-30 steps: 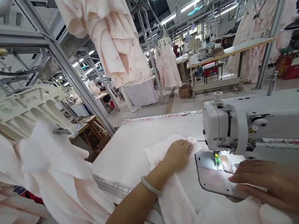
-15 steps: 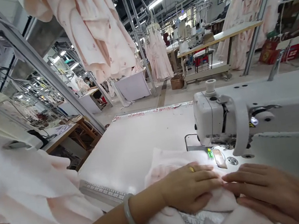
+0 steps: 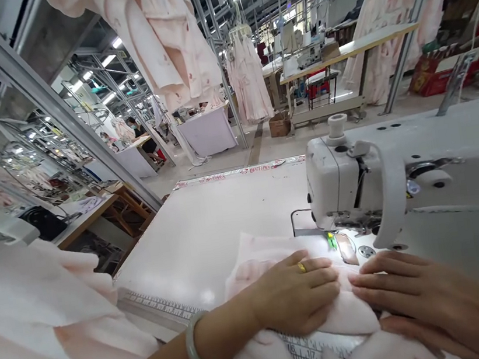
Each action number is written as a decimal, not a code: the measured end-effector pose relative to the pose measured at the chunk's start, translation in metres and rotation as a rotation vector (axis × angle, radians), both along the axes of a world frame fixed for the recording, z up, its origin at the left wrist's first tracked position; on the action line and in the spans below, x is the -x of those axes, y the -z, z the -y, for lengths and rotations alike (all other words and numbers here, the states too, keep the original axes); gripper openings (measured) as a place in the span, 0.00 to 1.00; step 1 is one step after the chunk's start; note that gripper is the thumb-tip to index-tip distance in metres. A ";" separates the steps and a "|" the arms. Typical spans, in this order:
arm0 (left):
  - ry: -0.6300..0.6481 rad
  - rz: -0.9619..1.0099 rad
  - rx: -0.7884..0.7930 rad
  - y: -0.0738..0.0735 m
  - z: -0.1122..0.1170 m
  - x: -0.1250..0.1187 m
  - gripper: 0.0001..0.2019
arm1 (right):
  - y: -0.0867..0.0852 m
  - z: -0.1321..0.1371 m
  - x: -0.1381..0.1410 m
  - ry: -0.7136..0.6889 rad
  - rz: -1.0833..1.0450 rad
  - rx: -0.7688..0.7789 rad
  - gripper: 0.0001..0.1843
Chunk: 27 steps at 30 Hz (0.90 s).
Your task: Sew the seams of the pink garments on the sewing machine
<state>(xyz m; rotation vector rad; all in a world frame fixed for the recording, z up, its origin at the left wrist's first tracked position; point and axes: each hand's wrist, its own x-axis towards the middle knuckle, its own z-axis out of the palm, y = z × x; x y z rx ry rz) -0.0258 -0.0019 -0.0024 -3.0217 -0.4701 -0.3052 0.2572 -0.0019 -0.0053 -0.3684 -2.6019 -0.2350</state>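
Observation:
A pale pink printed fabric piece [image 3: 251,269] lies on the white sewing table, reaching the needle area of the white sewing machine [image 3: 338,190]. My left hand [image 3: 299,295], with a yellow ring and a pale bangle, rests flat on the fabric, fingers stretched toward the needle. To the right, my right hand [image 3: 406,290] has its fingertips on the fabric's edge, with a fold between fingers and thumb. A green part [image 3: 331,241] sits by the presser foot. More fabric hangs over the table's near edge, beside a printed ruler strip [image 3: 306,353].
White garment pieces [image 3: 64,320] hang on the left from a pale clamp. Pink fabric [image 3: 160,43] hangs overhead near a slanted metal post [image 3: 63,114]. Other sewing tables [image 3: 347,59], garment racks and a cardboard box [image 3: 280,124] stand behind. A person [image 3: 141,136] is far back left.
The view has shifted slightly. My left hand has drawn back a little from my right, widening the gap between their fingertips. The fabric stays by the needle.

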 end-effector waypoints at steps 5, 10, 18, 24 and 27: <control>0.012 0.045 0.062 0.007 -0.020 -0.001 0.16 | 0.000 -0.004 0.003 0.055 -0.018 -0.164 0.21; 0.041 0.097 0.106 0.009 -0.042 -0.002 0.16 | 0.008 -0.012 0.000 0.140 0.010 -0.189 0.26; 0.030 0.118 0.165 0.008 -0.048 -0.001 0.15 | 0.010 -0.014 -0.005 0.158 -0.063 0.026 0.25; 0.001 0.101 0.206 0.003 -0.046 -0.003 0.15 | 0.014 -0.014 -0.007 0.167 -0.070 0.063 0.26; -0.008 0.087 0.218 0.003 -0.048 -0.003 0.15 | 0.015 -0.015 -0.009 0.186 -0.072 0.069 0.25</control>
